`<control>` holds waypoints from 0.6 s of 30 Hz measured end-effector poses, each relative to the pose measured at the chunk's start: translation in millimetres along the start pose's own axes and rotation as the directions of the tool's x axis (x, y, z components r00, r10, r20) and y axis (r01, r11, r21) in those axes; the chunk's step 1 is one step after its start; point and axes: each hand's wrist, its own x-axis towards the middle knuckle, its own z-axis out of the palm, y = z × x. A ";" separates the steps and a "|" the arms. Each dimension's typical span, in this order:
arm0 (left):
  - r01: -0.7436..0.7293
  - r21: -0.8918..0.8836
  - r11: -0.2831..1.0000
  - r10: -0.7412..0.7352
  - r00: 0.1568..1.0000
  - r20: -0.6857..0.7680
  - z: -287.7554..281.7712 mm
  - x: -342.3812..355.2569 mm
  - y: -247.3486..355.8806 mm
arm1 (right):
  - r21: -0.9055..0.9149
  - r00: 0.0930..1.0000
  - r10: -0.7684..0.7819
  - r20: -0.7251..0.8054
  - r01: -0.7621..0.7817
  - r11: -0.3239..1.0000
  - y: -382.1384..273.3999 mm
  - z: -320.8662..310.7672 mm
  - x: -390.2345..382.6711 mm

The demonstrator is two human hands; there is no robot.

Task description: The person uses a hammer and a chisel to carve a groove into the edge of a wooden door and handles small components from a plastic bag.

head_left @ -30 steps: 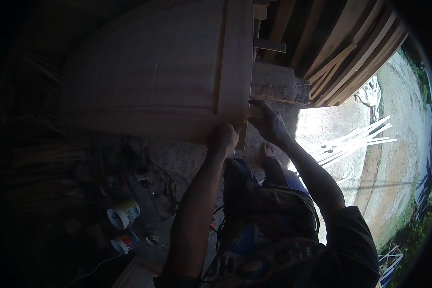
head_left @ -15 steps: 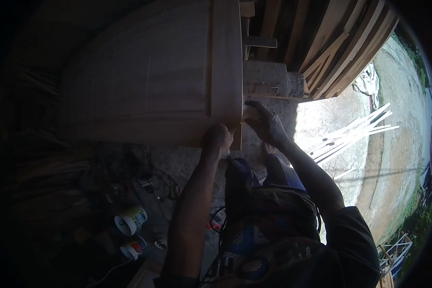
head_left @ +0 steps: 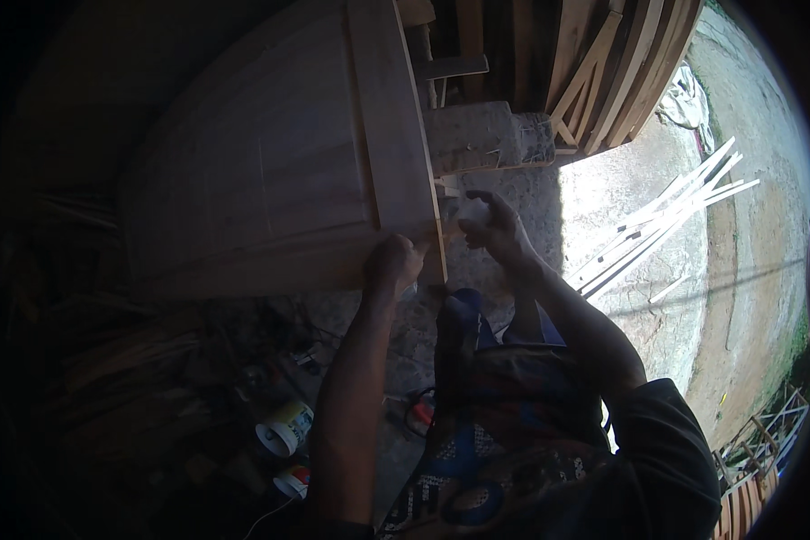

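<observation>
A large wooden panel (head_left: 306, 171) with a curved outline and a raised board (head_left: 396, 135) along its right end lies before me. My left hand (head_left: 393, 262) is closed at its near right corner, thumb toward the end edge. A bit of something pale shows under that hand; what its fingers hold is hidden. Just off the panel's end, my right hand (head_left: 499, 232) pinches a small whitish piece (head_left: 475, 212) between thumb and fingers. Dim light hides what kind of piece it is. A small gap separates this hand from the board's edge.
Beyond the panel's end sits a thick block (head_left: 477, 139), with long curved timbers (head_left: 634, 81) behind it. Thin white strips (head_left: 666, 216) lie on the sunlit ground at right. Buckets (head_left: 285, 428) and cords are on the floor at lower left, near loose wood (head_left: 135, 351).
My right hand has come away from the panel's edge, bringing the whitish piece into clearer sight. My left hand stays at the corner. The whole view has shifted and turned slightly.
</observation>
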 end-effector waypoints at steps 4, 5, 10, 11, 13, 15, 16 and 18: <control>-0.041 0.104 0.994 0.034 0.997 0.073 -7.7 6.9 2.1 | 0.296 0.985 0.155 -0.074 -0.127 0.947 25.2 -1.5 -11.4; -0.038 0.104 0.994 0.029 0.996 0.081 -9.2 9.5 1.3 | 0.343 0.979 0.185 -0.086 -0.145 0.928 31.6 -2.7 -13.4; -0.039 0.136 0.990 0.026 0.994 0.102 -4.1 23.0 -10.1 | 0.413 0.968 0.217 -0.126 -0.148 0.899 48.1 4.9 -26.8; -0.043 0.151 0.988 0.022 0.990 0.136 -4.9 26.5 -11.3 | 0.443 0.968 0.212 -0.132 -0.133 0.886 51.1 8.0 -29.3; -0.048 0.186 0.981 0.009 0.979 0.205 -11.3 28.1 -7.8 | 0.366 0.961 0.178 -0.213 -0.091 0.926 48.4 14.7 -34.5; -0.048 0.157 0.986 0.015 0.979 0.205 -16.1 24.9 -5.7 | 0.310 0.952 0.133 -0.275 -0.043 0.950 46.5 21.1 -37.6; -0.048 0.133 0.990 0.020 0.979 0.204 -16.3 26.0 -3.3 | 0.288 0.949 0.105 -0.297 -0.016 0.958 48.4 22.4 -39.1; -0.099 0.105 0.990 0.073 0.972 0.223 -21.4 31.3 -0.7 | 0.263 0.939 0.073 -0.336 0.019 0.965 52.8 27.7 -40.9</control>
